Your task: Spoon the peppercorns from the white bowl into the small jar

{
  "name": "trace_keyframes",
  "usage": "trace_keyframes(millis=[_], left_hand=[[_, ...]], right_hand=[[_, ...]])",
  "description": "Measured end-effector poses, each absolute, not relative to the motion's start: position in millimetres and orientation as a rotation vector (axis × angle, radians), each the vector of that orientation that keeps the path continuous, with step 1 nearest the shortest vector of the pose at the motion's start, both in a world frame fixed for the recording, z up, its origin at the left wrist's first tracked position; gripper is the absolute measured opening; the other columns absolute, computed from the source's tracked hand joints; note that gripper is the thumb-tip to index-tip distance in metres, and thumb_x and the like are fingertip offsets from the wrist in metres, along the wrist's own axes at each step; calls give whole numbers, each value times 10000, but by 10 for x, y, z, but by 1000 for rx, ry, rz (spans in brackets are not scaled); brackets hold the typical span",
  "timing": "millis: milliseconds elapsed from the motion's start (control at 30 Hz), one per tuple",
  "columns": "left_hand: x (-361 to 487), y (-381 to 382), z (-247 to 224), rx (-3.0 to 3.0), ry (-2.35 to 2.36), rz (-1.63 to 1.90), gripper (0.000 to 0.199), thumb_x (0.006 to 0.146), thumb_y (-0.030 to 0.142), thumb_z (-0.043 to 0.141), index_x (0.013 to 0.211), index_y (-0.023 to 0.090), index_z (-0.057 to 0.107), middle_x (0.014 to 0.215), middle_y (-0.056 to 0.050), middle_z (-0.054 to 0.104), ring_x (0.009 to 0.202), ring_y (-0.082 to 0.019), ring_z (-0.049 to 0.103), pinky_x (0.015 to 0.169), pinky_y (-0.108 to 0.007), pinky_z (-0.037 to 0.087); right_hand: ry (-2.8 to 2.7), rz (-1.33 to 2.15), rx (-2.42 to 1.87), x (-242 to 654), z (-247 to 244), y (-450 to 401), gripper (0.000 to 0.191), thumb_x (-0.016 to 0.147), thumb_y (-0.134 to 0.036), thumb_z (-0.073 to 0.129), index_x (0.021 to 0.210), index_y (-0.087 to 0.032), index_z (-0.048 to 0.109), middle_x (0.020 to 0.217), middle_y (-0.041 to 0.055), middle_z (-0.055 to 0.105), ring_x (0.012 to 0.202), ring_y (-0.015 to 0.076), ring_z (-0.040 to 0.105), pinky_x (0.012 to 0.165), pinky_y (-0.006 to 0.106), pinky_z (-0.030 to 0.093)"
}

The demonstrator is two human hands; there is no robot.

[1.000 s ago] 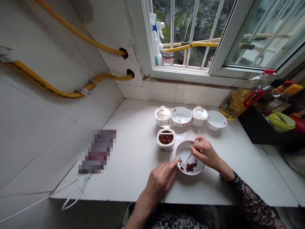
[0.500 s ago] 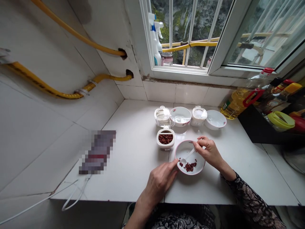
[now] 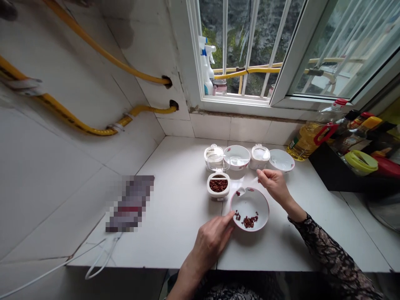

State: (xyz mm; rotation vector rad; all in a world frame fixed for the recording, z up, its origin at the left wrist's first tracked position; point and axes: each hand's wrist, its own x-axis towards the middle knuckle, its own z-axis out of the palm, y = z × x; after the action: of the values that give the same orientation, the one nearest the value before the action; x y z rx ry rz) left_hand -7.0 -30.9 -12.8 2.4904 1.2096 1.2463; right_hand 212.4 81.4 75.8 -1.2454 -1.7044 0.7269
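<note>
A white bowl (image 3: 250, 200) with a pink rim stands near the counter's front, with dark red peppercorns (image 3: 249, 221) scattered on its lower inside. My left hand (image 3: 212, 237) grips the bowl's left rim with its fingertips. Pinched in my right hand (image 3: 274, 185) is a small white spoon (image 3: 243, 191), raised over the bowl's far edge, with a few red grains at its tip. Just behind and left of the bowl, an open seasoning jar (image 3: 218, 186) is full of the same peppercorns, its clear lid tipped back.
Two more white bowls (image 3: 236, 157) and two seasoning jars (image 3: 260, 156) line the back of the counter. An oil bottle (image 3: 308, 135) and a black box (image 3: 331, 173) of bottles stand at right. A blurred object (image 3: 131, 204) with a white cable lies at left.
My right hand has lifted the spoon from the peppercorns in the bowl and moved it back toward the far rim. My left hand stays at the bowl's edge.
</note>
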Motion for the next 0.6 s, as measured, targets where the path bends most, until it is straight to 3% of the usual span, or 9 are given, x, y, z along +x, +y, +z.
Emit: trace_keyframes(millis=[167,333,600], left_hand=[[-69,-305,-147,2498,1198,1248,385,998,184,458,1382,162,439,945,-72,717,752,-182,678,647,-277,557],[-67,-297,-147,2503,1200,1272,401,1006,193,441,1405,161,422,949,-81,722,760,-178,688,654,-268,566],[-66,-302,-105,2502,1197,1255,373,1016,193,431,1388,161,433,943,-84,727,769,-179,692,664,-270,561]], right_hand=[[-1867,233,-1043,1833,954,967,480,948,-377,504,505,-200,460,461,-47,438,485,98,385,733,313,440],[-2085,-206,-799,1565,1022,946,419,965,-233,470,550,-201,424,480,-71,433,479,87,321,930,365,394],[-2182,-184,-852,1713,1083,833,369,945,-258,471,578,-225,441,510,-47,470,519,121,365,986,425,357]])
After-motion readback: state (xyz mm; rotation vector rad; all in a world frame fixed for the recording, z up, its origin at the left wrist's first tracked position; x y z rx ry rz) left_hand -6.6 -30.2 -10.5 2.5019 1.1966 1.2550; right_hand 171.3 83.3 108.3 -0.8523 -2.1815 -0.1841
